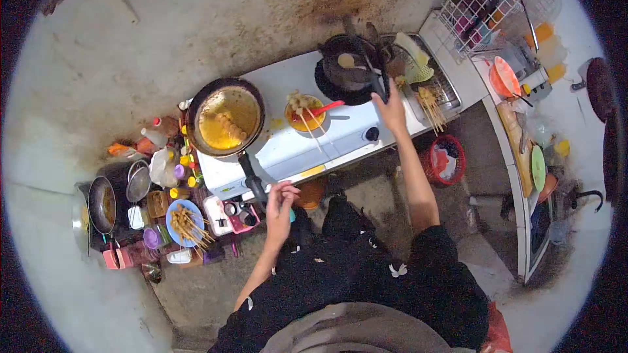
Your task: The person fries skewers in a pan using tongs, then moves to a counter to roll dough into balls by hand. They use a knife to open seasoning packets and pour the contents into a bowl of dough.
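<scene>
My right hand (391, 112) is closed around dark tongs (373, 73), which reach over a dark pan (341, 72) on the right burner. A small pale round thing lies in that pan. My left hand (281, 201) is beside the black handle (251, 176) of a frying pan (225, 117), its fingers loosely bent and apart, holding nothing. Food sits in yellowish oil in the frying pan. Between the two pans, a bowl (305, 114) of orange sauce holds skewered food (299, 100) and a red spoon (327, 108).
Skewers (428, 106) lie on a metal tray (451, 95) at the right. A red basket (446, 159) stands below. At the left are a blue plate (175, 225) of skewers, bottles and another pan (101, 204). A wire rack (474, 16) is at the upper right.
</scene>
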The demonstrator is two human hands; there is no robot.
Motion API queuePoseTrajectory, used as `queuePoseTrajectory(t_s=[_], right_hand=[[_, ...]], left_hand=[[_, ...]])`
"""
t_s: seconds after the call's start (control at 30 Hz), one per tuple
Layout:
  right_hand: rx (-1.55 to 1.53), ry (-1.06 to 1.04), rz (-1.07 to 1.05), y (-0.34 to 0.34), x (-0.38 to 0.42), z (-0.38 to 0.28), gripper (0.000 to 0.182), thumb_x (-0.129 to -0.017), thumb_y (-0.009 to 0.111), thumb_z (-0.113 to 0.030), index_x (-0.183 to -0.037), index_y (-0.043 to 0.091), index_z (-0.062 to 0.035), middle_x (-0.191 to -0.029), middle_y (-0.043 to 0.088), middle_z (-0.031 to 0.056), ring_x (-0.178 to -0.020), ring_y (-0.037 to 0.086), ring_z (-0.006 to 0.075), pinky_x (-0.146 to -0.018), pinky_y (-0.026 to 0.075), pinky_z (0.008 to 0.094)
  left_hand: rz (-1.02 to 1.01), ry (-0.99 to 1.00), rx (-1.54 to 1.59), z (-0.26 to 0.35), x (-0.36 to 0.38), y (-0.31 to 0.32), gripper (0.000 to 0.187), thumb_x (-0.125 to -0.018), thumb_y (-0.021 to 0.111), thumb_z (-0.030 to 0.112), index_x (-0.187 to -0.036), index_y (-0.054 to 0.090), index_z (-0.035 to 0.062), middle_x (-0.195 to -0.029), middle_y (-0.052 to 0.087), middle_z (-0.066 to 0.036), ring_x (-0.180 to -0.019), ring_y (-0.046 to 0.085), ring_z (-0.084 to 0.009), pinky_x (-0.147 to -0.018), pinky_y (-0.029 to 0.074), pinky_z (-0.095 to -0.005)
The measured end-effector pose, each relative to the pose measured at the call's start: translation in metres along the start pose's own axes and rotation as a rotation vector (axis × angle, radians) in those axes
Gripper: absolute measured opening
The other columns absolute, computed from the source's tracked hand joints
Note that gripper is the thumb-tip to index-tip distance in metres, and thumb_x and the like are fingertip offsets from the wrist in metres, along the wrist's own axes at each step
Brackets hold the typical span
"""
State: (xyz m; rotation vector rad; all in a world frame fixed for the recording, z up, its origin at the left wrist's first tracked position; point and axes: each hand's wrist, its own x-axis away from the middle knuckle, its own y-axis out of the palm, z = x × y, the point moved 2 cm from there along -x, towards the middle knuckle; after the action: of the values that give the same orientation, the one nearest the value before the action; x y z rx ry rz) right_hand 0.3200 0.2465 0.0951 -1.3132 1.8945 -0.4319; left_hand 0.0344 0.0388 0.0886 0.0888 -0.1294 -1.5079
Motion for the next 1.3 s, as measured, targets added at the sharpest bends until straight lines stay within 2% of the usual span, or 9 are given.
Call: queuePoseTrajectory(t_s=[0.17, 0.37, 0.6, 0.8, 0.97, 1.07, 1.1, 1.2, 1.3], right_hand=[[0.175, 0.143, -0.19, 0.025, -0.028, 0.002, 0.069, -0.075, 0.057, -0.025, -0.127, 0.021, 0.0015, -0.108, 0.043, 0.0295, -0.096, 0.045, 0.042, -0.082, 0.038, 0.0409], [0.166, 0.051, -0.185, 0.048, -0.028, 0.018, 0.072, -0.074, 0.058, -0.018, -0.13, 0.015, -0.0044, -0.101, 0.039, 0.0238, -0.085, 0.05, 0.0401, -0.069, 0.043, 0.045], [0.002, 0.039, -0.275, 0.026, -0.02, 0.025, 0.08, -0.073, 0.061, -0.026, -0.131, 0.011, -0.0042, -0.105, 0.037, 0.0252, -0.088, 0.048, 0.0399, -0.074, 0.043, 0.0428], [-0.061, -0.086, -0.092, -0.04, 0.018, 0.038, 0.061, -0.079, 0.055, -0.031, -0.124, 0.029, 0.0006, -0.108, 0.041, 0.0191, -0.101, 0.041, 0.0353, -0.085, 0.034, 0.0381], [0.069, 0.208, -0.191, -0.075, 0.11, 0.075, 0.053, -0.084, 0.046, -0.033, -0.123, 0.031, -0.0003, -0.108, 0.044, 0.0158, -0.102, 0.042, 0.0308, -0.089, 0.032, 0.0368], [-0.349, 0.57, -0.394, -0.081, 0.16, 0.088, 0.056, -0.088, 0.037, -0.036, -0.129, 0.023, -0.002, -0.124, 0.036, 0.0145, -0.117, 0.032, 0.0249, -0.095, 0.026, 0.0339], [-0.428, 0.571, -0.375, -0.081, 0.174, 0.084, 0.056, -0.088, 0.033, -0.037, -0.13, 0.02, -0.0022, -0.128, 0.03, 0.0146, -0.121, 0.026, 0.0245, -0.098, 0.022, 0.0333], [-0.496, 0.456, -0.32, -0.083, 0.199, 0.06, 0.059, -0.089, 0.027, -0.037, -0.13, 0.01, 0.0019, -0.137, 0.007, 0.018, -0.127, 0.008, 0.0284, -0.103, 0.009, 0.034], [-0.667, 0.585, -0.089, -0.097, 0.213, 0.051, 0.053, -0.091, 0.017, -0.033, -0.132, 0.006, -0.0014, -0.139, 0.003, 0.0131, -0.128, 0.0, 0.023, -0.103, 0.003, 0.0316]], left_hand=[[-0.265, -0.085, -0.037, -0.02, -0.015, 0.059, 0.027, -0.084, 0.046, 0.012, -0.109, 0.042, 0.0022, -0.091, 0.053, -0.003, -0.08, 0.048, -0.0085, -0.076, 0.038, -0.0218], [-0.332, -0.177, -0.108, -0.043, -0.032, 0.106, 0.024, -0.085, 0.046, 0.011, -0.107, 0.043, 0.0014, -0.091, 0.054, -0.004, -0.084, 0.05, -0.0101, -0.077, 0.04, -0.0244], [-0.391, -0.216, -0.061, -0.057, -0.051, 0.153, 0.026, -0.085, 0.044, 0.01, -0.109, 0.04, 0.0008, -0.092, 0.052, -0.004, -0.083, 0.048, -0.0094, -0.074, 0.039, -0.0224], [-0.551, -0.232, -0.125, -0.06, -0.05, 0.178, 0.027, -0.084, 0.045, 0.008, -0.11, 0.04, 0.0015, -0.091, 0.052, -0.003, -0.081, 0.046, -0.0078, -0.071, 0.039, -0.0215], [-0.631, -0.241, -0.162, -0.067, -0.036, 0.171, 0.033, -0.084, 0.046, 0.007, -0.116, 0.036, 0.0024, -0.099, 0.05, -0.005, -0.087, 0.047, -0.0112, -0.078, 0.038, -0.0232], [-0.62, -0.266, -0.073, -0.082, -0.028, 0.183, 0.042, -0.085, 0.045, 0.008, -0.124, 0.029, 0.0032, -0.113, 0.045, -0.009, -0.1, 0.045, -0.0158, -0.088, 0.035, -0.0264], [-0.709, -0.341, -0.125, -0.074, -0.027, 0.194, 0.05, -0.089, 0.038, 0.019, -0.131, 0.016, 0.0041, -0.131, 0.027, -0.012, -0.118, 0.03, -0.0203, -0.098, 0.024, -0.0305], [-0.82, -0.359, -0.072, -0.078, -0.019, 0.235, 0.049, -0.089, 0.036, 0.019, -0.131, 0.016, 0.0041, -0.132, 0.026, -0.012, -0.119, 0.029, -0.0204, -0.098, 0.023, -0.0308], [-0.92, -0.386, 0.027, -0.083, 0.009, 0.282, 0.048, -0.089, 0.034, 0.019, -0.131, 0.015, 0.0041, -0.133, 0.024, -0.012, -0.12, 0.026, -0.0204, -0.099, 0.021, -0.0312]])
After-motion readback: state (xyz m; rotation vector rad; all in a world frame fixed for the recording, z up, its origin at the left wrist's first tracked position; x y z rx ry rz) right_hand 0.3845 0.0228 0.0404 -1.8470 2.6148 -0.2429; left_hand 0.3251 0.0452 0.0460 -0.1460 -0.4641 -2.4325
